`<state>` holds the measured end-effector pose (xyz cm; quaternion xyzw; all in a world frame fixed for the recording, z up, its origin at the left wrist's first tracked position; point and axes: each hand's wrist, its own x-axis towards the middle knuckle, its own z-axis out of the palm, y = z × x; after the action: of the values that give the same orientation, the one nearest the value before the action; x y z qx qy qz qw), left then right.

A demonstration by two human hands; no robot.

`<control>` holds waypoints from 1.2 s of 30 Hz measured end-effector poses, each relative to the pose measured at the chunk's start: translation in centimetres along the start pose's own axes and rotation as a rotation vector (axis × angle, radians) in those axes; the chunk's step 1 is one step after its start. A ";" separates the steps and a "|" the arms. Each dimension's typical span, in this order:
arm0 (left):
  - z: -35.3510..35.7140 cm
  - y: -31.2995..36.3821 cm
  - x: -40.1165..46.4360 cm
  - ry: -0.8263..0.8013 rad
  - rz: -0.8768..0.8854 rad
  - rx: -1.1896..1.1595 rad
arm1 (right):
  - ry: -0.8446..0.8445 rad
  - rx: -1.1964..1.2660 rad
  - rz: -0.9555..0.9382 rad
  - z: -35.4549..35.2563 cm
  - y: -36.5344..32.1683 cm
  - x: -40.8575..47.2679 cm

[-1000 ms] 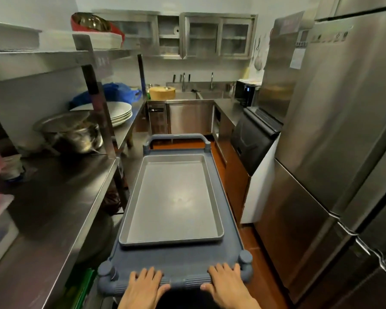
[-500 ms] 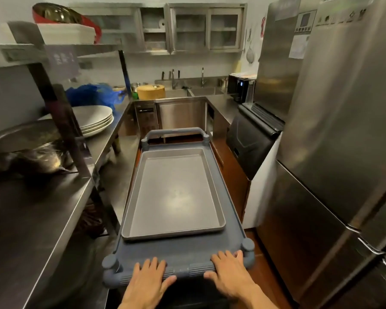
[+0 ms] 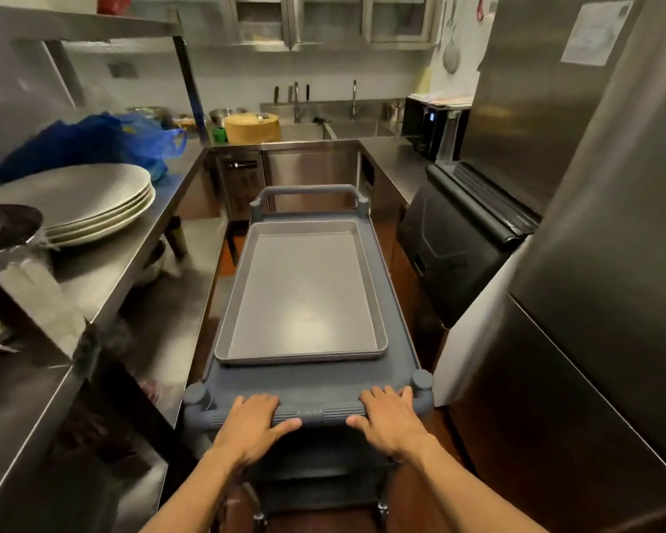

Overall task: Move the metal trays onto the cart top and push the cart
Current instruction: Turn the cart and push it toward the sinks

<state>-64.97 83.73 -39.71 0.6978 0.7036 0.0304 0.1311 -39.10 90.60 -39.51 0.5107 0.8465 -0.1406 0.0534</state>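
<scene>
The near handle bar (image 3: 308,411) of the cart (image 3: 316,382) is held by both hands. The left hand (image 3: 252,423) is laid over the bar's left part, fingers curled forward over the top and thumb stretched inward along the bar. The right hand (image 3: 391,419) is set the same way on the right part. Each grip is thus closed around the bar, with a short ribbed stretch left bare between the thumbs.

Directly ahead of the hands, on the cart top, a metal tray (image 3: 304,298) is seen lying flat. Whether more than one tray is stacked there cannot be told. Its long axis runs away from the person, in line with the cart's length and with the aisle. Its near short edge is set back from the handle bar, and neither hand is nearer to it than the other.

The loading step is judged done, and pushing is the step in hand. A steel worktop (image 3: 139,263) carrying stacked plates (image 3: 89,201) is passed close on the left, and a black appliance (image 3: 462,240) with a tall refrigerator (image 3: 593,225) on the right. The aisle is closed ahead by a steel cabinet (image 3: 312,178) near the cart's far handle (image 3: 308,192), so little straight travel appears to remain.
</scene>
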 end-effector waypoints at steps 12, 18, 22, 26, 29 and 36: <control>-4.8 -5.9 23.8 -0.054 0.197 0.151 | 0.015 -0.009 0.045 -6.0 4.9 21.5; -6.2 -8.1 35.0 -0.026 0.228 0.132 | 0.041 -0.020 0.038 -8.8 7.9 31.7; -7.0 -9.3 42.6 0.014 0.226 0.109 | 0.031 -0.025 0.029 -11.0 10.3 38.7; -8.1 -9.9 49.9 0.033 0.210 0.120 | 0.014 -0.029 0.027 -13.7 12.8 45.5; -9.0 -10.2 54.6 0.053 0.208 0.150 | 0.034 -0.020 0.019 -15.3 14.4 50.0; -11.2 -11.9 66.8 0.047 0.221 0.167 | 0.051 0.010 0.046 -18.7 18.1 61.4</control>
<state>-78.58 151.16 -41.13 0.7786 0.6254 0.0024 0.0520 -51.24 156.17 -39.30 0.5336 0.8350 -0.1304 0.0323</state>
